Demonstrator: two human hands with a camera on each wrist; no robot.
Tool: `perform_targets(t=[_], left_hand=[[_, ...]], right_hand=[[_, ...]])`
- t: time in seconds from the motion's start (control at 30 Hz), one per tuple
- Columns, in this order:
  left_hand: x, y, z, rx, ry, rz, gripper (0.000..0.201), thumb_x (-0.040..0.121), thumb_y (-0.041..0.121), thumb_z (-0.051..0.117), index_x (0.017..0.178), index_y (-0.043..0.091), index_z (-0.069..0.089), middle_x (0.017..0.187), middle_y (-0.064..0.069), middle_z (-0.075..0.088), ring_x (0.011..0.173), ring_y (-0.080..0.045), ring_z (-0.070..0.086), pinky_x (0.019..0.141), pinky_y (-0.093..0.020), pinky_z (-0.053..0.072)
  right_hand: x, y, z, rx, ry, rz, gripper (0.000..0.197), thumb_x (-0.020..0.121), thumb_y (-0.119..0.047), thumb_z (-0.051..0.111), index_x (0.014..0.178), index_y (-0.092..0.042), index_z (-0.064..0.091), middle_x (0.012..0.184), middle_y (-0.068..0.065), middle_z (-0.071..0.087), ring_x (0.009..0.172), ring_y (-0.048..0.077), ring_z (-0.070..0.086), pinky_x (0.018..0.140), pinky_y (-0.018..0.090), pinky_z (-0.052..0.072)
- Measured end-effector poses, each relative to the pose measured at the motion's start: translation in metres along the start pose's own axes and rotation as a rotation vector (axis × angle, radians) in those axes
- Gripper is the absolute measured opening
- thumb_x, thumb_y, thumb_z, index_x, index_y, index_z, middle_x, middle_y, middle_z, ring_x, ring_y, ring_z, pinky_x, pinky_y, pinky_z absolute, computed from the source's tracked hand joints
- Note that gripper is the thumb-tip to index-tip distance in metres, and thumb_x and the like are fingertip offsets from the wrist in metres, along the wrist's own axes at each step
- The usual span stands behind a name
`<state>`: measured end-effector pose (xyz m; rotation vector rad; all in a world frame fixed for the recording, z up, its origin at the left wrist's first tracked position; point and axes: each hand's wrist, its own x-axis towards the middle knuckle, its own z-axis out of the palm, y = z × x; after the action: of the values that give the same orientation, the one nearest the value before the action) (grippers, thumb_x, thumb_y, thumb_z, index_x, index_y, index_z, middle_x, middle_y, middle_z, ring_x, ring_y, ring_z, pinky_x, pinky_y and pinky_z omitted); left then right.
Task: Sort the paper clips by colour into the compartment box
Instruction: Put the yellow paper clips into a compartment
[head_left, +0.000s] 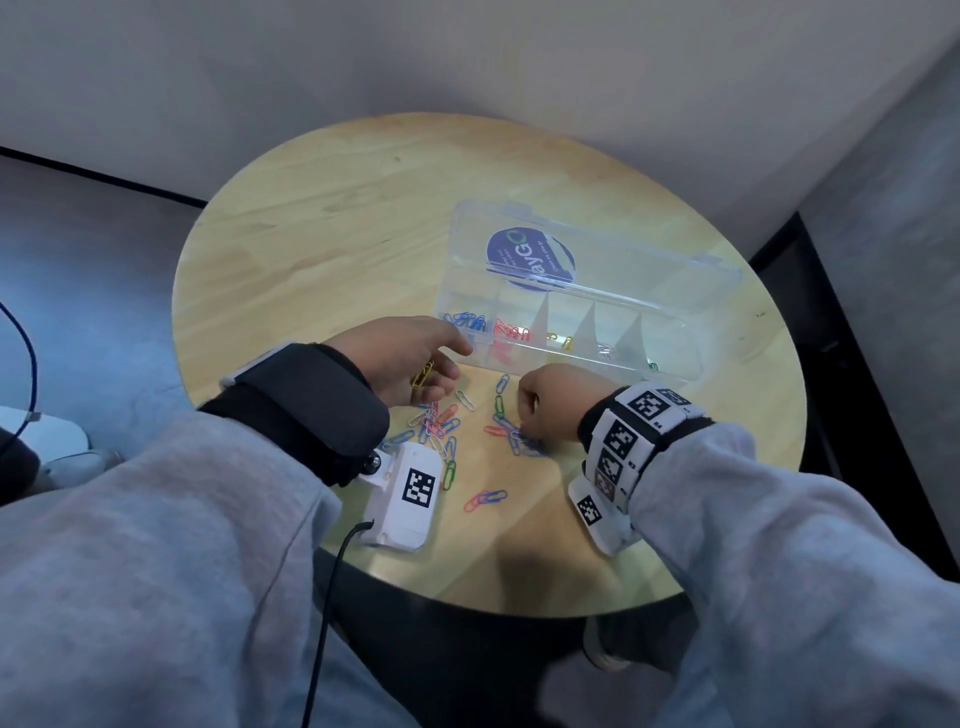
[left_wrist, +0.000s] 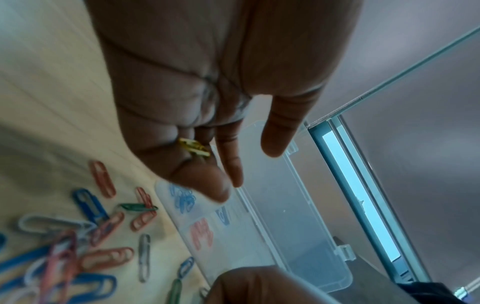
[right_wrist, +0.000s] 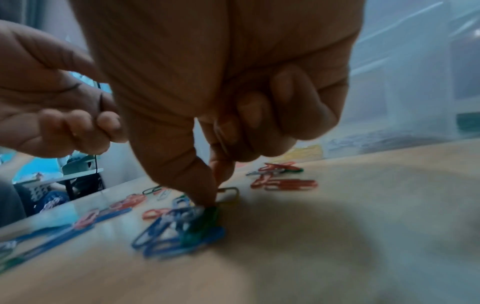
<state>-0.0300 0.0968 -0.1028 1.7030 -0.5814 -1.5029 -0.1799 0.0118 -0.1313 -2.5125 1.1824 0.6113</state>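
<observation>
A clear compartment box (head_left: 675, 358) stands open on the round wooden table (head_left: 322, 218), with its lid tipped back. Its cells hold blue clips (head_left: 467, 321), red clips (head_left: 506, 328) and yellow clips (head_left: 566, 342). My left hand (head_left: 410, 358) hovers by the box's left end, its curled fingers holding yellow paper clips (left_wrist: 194, 147); the forefinger and thumb stick out. My right hand (head_left: 545, 397) is down on the loose clips (head_left: 441, 426). Its thumb and forefinger pinch a green clip (right_wrist: 207, 214) lying among blue ones (right_wrist: 166, 232).
Loose clips of mixed colours lie scattered between my hands and the table's near edge (head_left: 519, 608). A white tagged camera unit (head_left: 410, 493) with a black cable hangs at my left wrist above the table. Walls meet just behind the table.
</observation>
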Motion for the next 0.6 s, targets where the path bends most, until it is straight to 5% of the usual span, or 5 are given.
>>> perform_targets(t=[0.1, 0.17, 0.3, 0.4, 0.6], left_hand=[[0.001, 0.000, 0.001, -0.123, -0.036, 0.013, 0.017, 0.093, 0.024, 0.047, 0.084, 0.013, 0.056, 0.076, -0.007, 0.054, 0.066, -0.017, 0.054, 0.065, -0.025, 0.046], [0.002, 0.001, 0.002, -0.171, -0.075, 0.027, 0.024, 0.095, 0.031, 0.044, 0.083, 0.014, 0.057, 0.080, -0.007, 0.056, 0.073, -0.019, 0.057, 0.073, -0.029, 0.048], [0.001, 0.001, 0.005, -0.201, -0.132, 0.047, 0.030, 0.096, 0.037, 0.040, 0.084, 0.015, 0.057, 0.087, -0.009, 0.057, 0.081, -0.021, 0.058, 0.081, -0.032, 0.049], [0.000, 0.000, 0.008, -0.190, -0.163, 0.068, 0.030, 0.096, 0.037, 0.040, 0.085, 0.014, 0.057, 0.087, -0.009, 0.057, 0.082, -0.021, 0.058, 0.080, -0.031, 0.049], [-0.004, 0.003, 0.014, -0.245, -0.276, 0.132, 0.030, 0.095, 0.039, 0.041, 0.091, 0.015, 0.058, 0.088, -0.006, 0.059, 0.083, -0.018, 0.057, 0.072, -0.026, 0.049]], right_hand=[[-0.006, 0.003, 0.000, 0.100, -0.017, 0.011, 0.021, 0.079, -0.016, 0.058, 0.061, -0.020, 0.048, 0.067, -0.005, 0.050, 0.067, 0.016, 0.048, 0.062, 0.024, 0.042], [-0.011, 0.005, -0.004, 0.381, -0.051, 0.026, 0.026, 0.079, -0.014, 0.062, 0.058, -0.020, 0.049, 0.060, -0.004, 0.048, 0.055, 0.013, 0.044, 0.055, 0.023, 0.041], [-0.017, 0.006, -0.008, 1.050, -0.125, 0.023, 0.027, 0.084, 0.006, 0.054, 0.065, -0.012, 0.048, 0.054, 0.002, 0.053, 0.042, 0.008, 0.046, 0.039, 0.015, 0.038], [-0.015, 0.010, -0.006, 1.274, -0.192, 0.038, 0.024, 0.087, 0.011, 0.047, 0.078, -0.011, 0.051, 0.048, -0.001, 0.055, 0.037, 0.005, 0.049, 0.036, 0.014, 0.039], [-0.017, 0.003, 0.004, 1.607, -0.353, 0.125, 0.025, 0.093, 0.007, 0.030, 0.083, 0.000, 0.052, 0.075, 0.011, 0.052, 0.056, 0.016, 0.063, 0.049, 0.020, 0.056]])
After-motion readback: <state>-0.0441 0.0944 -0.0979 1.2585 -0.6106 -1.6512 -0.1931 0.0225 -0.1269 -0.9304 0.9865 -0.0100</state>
